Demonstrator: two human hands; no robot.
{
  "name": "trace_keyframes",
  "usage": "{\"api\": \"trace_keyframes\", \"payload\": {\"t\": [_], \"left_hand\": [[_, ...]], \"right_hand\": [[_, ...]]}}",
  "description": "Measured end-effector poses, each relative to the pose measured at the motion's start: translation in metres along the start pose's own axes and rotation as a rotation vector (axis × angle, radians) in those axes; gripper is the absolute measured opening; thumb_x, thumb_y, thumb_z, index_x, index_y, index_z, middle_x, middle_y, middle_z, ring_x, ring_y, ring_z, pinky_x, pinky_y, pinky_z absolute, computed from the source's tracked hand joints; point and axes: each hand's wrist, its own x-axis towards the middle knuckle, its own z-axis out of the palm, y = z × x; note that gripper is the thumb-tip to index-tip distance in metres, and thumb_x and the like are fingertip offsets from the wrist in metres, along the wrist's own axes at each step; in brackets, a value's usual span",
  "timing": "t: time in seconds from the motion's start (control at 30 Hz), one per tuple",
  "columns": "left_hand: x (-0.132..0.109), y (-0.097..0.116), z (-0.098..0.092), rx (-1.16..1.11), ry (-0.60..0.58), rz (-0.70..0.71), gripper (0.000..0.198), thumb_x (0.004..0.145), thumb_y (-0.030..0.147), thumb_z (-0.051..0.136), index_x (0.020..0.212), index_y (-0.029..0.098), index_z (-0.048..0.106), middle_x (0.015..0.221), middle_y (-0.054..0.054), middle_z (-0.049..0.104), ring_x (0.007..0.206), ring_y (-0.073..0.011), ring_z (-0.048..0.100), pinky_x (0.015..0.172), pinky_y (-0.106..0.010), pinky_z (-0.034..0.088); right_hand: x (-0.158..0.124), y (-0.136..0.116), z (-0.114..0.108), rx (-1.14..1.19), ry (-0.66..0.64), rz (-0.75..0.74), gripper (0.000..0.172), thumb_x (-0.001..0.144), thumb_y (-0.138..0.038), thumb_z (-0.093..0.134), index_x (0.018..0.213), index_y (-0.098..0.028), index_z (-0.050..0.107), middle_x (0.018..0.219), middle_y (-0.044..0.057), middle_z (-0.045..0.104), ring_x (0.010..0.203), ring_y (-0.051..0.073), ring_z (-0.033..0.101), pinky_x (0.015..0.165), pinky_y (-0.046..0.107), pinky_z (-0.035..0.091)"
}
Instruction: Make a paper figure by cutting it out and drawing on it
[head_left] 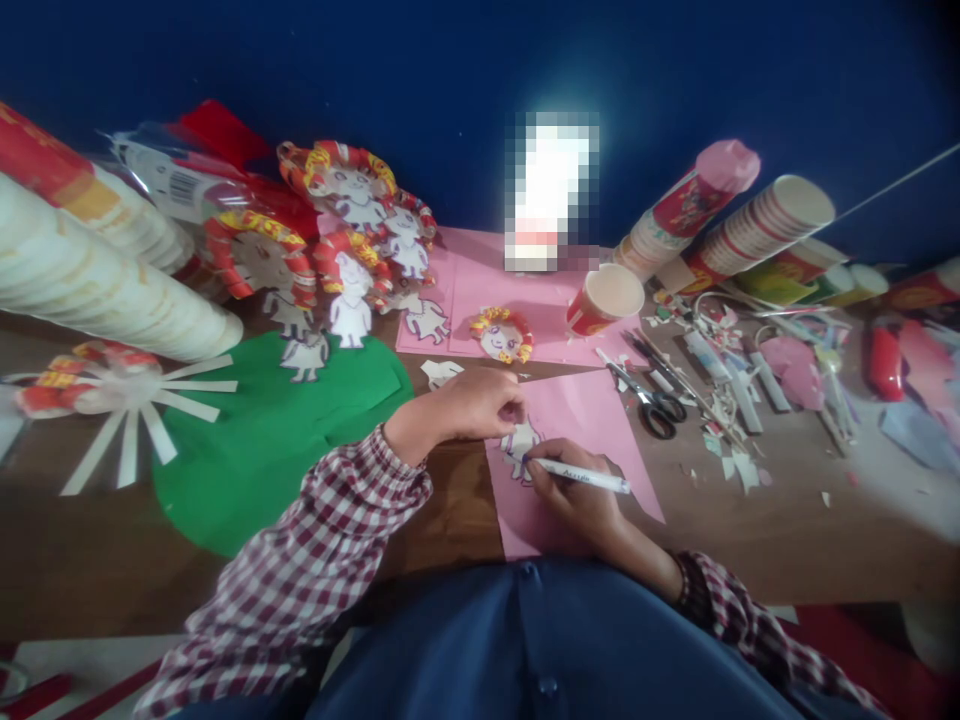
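The right hand [577, 500] has its fingers closed around a pen [589, 477] over the cutout [519, 445], which lies on a pink sheet [581, 412] on the counter [461, 505]. The left hand [469, 405] curls its fingers nearly together at the cutout's top; whether they grip it, I cannot tell. The pen looks light and stiff, best held low; the cutout, probably thin and easily creased, suits edge pressure.

- Paper doll [519, 440]: partly covered by right hand [576, 497].
- Pen [589, 476]: tip hidden at fingers, lettering blurry.
- Left hand [476, 405]: some fingers hidden, contact with doll unclear.
- Bright object [551, 190]: pixelated, can't identify.
- White cup stack [112, 275]: cut off by left edge.
- Pink piece [926, 360], far right: blurred.
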Motion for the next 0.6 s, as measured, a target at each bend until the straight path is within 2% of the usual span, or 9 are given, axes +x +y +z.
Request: {"api": "trace_keyframes", "payload": {"t": [0.23,0.6], "left_hand": [[-0.0001,-0.0008,0.0008,-0.004,0.010,0.014,0.014,0.070,0.015,0.060,0.078,0.018,0.071,0.079,-0.002,0.066,0.073,-0.0146,0.060,0.062,-0.023,0.039],[0.0010,0.0017,-0.0005,0.029,-0.005,0.005,0.014,0.070,0.014,0.059,0.076,0.018,0.071,0.078,-0.003,0.067,0.073,-0.0152,0.060,0.061,-0.024,0.038]], "right_hand": [[-0.0004,0.0002,0.0015,-0.004,0.001,0.036,0.006,0.083,-0.024,0.057,0.081,-0.021,0.061,0.068,0.001,0.070,0.059,0.015,0.066,0.056,0.023,0.051],[0.0018,-0.0004,0.0017,-0.008,0.004,-0.047,0.010,0.084,-0.025,0.055,0.078,-0.021,0.062,0.072,0.003,0.072,0.061,0.016,0.067,0.058,0.025,0.053]]}}
